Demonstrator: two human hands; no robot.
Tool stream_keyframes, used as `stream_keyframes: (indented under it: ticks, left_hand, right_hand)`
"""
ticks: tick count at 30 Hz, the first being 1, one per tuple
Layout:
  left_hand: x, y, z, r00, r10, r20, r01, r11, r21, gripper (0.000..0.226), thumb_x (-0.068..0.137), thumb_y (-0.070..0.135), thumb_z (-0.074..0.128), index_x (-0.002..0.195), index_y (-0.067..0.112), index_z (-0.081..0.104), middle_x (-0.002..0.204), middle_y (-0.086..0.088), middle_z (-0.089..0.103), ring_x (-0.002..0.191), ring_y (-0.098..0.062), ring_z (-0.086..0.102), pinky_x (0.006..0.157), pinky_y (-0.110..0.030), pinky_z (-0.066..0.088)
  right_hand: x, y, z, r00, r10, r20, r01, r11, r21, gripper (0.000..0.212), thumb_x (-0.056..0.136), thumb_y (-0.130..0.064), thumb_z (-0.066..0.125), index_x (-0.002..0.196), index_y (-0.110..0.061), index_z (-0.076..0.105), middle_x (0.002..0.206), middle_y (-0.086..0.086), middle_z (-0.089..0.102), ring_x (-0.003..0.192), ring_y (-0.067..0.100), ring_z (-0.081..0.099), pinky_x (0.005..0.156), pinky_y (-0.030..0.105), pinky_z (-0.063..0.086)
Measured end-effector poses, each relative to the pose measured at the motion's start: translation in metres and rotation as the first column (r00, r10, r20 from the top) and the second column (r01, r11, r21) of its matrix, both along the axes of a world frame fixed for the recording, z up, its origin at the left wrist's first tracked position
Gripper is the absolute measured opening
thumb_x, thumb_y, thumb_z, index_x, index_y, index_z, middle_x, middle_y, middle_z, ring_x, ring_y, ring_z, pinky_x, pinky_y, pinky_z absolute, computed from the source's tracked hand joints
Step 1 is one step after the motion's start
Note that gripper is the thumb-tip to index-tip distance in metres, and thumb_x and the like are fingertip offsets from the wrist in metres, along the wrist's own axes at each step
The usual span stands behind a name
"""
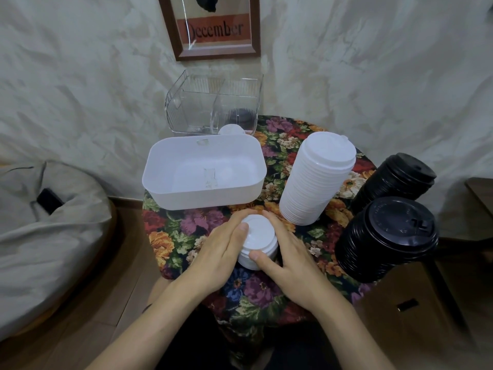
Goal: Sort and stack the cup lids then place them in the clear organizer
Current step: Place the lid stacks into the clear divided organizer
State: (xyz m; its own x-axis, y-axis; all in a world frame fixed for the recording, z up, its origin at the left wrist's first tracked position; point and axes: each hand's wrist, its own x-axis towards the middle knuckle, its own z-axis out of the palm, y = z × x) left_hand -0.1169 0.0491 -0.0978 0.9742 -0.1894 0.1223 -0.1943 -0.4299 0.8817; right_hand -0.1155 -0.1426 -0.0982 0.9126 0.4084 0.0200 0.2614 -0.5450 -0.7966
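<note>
The left hand (218,252) and right hand (289,263) curl their fingers round a short white lid stack (260,240) at 6 o'clock on the tabletop (280,137). At 12 o'clock, the clear organizer (186,102) holds black lids (240,116) (right compartment).

Short white lid stack (261,232), upright

Dim, soft indoor light; slight blur, strong wide-angle bending at edges

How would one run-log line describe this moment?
stage: stacking | left hand: holds small white lid stack | right hand: holds same stack | clear organizer: dark item in right compartment
</note>
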Motion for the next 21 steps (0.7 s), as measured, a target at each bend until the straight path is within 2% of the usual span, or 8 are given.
stream_keyframes:
  ticks: [4, 8, 10, 14, 16, 21]
  left_hand:
    - [0.001, 0.001, 0.004, 0.999, -0.003, -0.032, 0.003, 1.0, -0.01, 0.041, 0.109, 0.05, 0.031, 0.141, 0.036, 0.053, 0.133, 0.022, 0.062, 0.126, -0.004, 0.058, 0.106, -0.032, 0.046]
    - [0.004, 0.006, 0.007, 0.999, 0.017, -0.029, -0.017, 1.0, 0.006, 0.047, 0.105, 0.06, 0.037, 0.143, 0.038, 0.055, 0.139, 0.024, 0.06, 0.131, -0.001, 0.055, 0.112, -0.04, 0.045]
    - [0.002, 0.008, 0.007, 0.999, 0.012, -0.032, -0.012, 1.0, 0.005, 0.05, 0.104, 0.063, 0.038, 0.147, 0.04, 0.052, 0.143, 0.027, 0.057, 0.135, 0.002, 0.051, 0.115, -0.038, 0.043]
    - [-0.002, 0.011, 0.008, 0.999, -0.012, -0.049, 0.011, 1.0, -0.026, 0.045, 0.104, 0.06, 0.04, 0.147, 0.049, 0.047, 0.146, 0.033, 0.052, 0.138, 0.007, 0.046, 0.117, -0.031, 0.038]
    - [-0.003, 0.014, 0.006, 0.998, -0.016, -0.058, 0.014, 0.999, -0.04, 0.05, 0.104, 0.062, 0.041, 0.151, 0.045, 0.046, 0.148, 0.032, 0.051, 0.14, 0.008, 0.044, 0.119, -0.031, 0.037]
    - [-0.004, 0.019, 0.008, 0.999, -0.008, -0.049, 0.007, 1.0, -0.022, 0.057, 0.1, 0.066, 0.045, 0.152, 0.042, 0.047, 0.148, 0.03, 0.052, 0.139, 0.007, 0.046, 0.118, -0.035, 0.04]
  right_hand:
    - [0.0, -0.001, -0.001, 1.0, -0.002, -0.009, 0.002, 1.0, 0.02, 0.077, 0.092, -0.074, 0.049, 0.157, -0.056, 0.012, 0.159, -0.041, 0.019, 0.15, -0.009, 0.021, 0.125, 0.043, 0.026]
    - [-0.001, -0.002, 0.002, 1.0, 0.005, -0.012, -0.004, 0.999, 0.052, 0.069, 0.096, -0.067, 0.056, 0.152, -0.065, 0.015, 0.15, -0.05, 0.024, 0.145, -0.014, 0.026, 0.123, 0.041, 0.03]
    - [-0.001, -0.001, 0.002, 1.0, 0.002, -0.015, -0.001, 0.998, 0.066, 0.067, 0.097, -0.062, 0.059, 0.148, -0.07, 0.016, 0.148, -0.051, 0.026, 0.144, -0.015, 0.028, 0.123, 0.038, 0.031]
    - [-0.001, -0.001, 0.0, 0.999, -0.031, -0.034, 0.034, 0.996, 0.08, 0.075, 0.093, -0.07, 0.058, 0.156, -0.06, 0.018, 0.157, -0.042, 0.026, 0.148, -0.007, 0.028, 0.122, 0.044, 0.033]
    - [-0.001, -0.002, 0.0, 0.998, -0.042, -0.052, 0.047, 0.994, 0.102, 0.078, 0.09, -0.075, 0.058, 0.156, -0.058, 0.019, 0.157, -0.041, 0.027, 0.148, -0.006, 0.029, 0.122, 0.044, 0.035]
    - [-0.001, -0.002, 0.002, 0.995, -0.061, -0.073, 0.07, 0.99, 0.126, 0.082, 0.086, -0.072, 0.068, 0.155, -0.057, 0.026, 0.154, -0.04, 0.034, 0.143, -0.012, 0.033, 0.118, 0.031, 0.038]
